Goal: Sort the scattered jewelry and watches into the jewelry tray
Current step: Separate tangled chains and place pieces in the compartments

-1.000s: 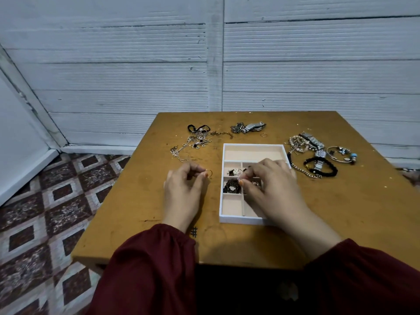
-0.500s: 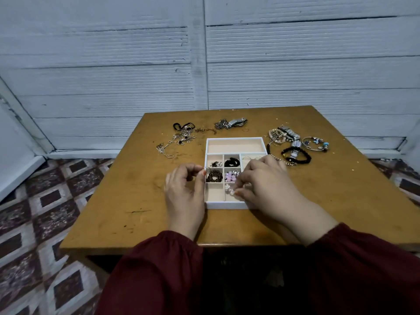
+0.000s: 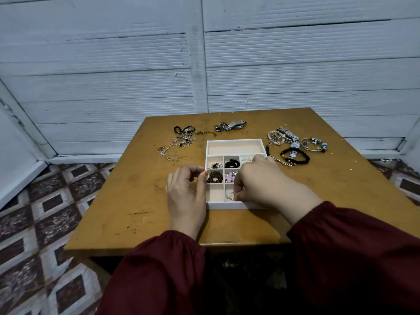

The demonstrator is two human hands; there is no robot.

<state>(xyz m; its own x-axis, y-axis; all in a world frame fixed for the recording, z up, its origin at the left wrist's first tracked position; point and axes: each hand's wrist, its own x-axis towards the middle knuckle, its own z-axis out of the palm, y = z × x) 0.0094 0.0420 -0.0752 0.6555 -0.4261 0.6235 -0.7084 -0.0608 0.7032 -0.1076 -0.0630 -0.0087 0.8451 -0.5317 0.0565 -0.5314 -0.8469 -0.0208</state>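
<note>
A worn ochre wooden table (image 3: 127,201) carries all items. A white compartmented jewelry tray (image 3: 236,140) is placed flat near its centre. A tangle of thin silver chains (image 3: 181,142) and a black cord loop (image 3: 184,128) are laid at the far left. A silver metal-band watch (image 3: 230,126) and a small gold ring (image 3: 244,132) are located beyond the tray. At the right, a pale beaded bracelet (image 3: 275,137), a second silver watch (image 3: 288,133), a black bead bracelet (image 3: 295,155), a gold link chain (image 3: 281,162) and a silver charm bangle (image 3: 314,144) are grouped closely.
</note>
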